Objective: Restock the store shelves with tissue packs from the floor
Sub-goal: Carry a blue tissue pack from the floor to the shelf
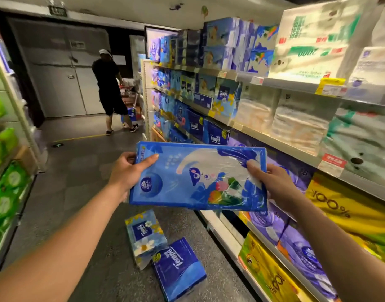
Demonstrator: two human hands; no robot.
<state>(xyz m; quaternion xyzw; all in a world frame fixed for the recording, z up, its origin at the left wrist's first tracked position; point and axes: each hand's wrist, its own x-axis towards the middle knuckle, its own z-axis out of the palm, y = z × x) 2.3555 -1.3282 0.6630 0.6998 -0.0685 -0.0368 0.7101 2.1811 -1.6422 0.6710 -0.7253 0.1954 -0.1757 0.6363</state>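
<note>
Gripping one blue pack [198, 177] in left hand [127, 171] and right hand [274, 182]; not yet shelved, two packs [163, 253] left on the near floor.

both hands [130, 171] [274, 182] gripping a blue tissue pack [198, 177] by its ends, two more packs [163, 253] on the floor [82, 171] at 6 o'clock

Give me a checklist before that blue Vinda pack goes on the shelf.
1. Left hand grips the blue Vinda tissue pack at its left end: ok.
2. Right hand pinches its right end: ok.
3. Pack undamaged: cannot tell; it looks crinkled near that hand.
4. Free slot on the shelves: cannot tell.
5. Floor underfoot: not ok; floral Tempo pack and dark blue Tempo pack lie below.
6. Other person: ok; stands far off.
</note>
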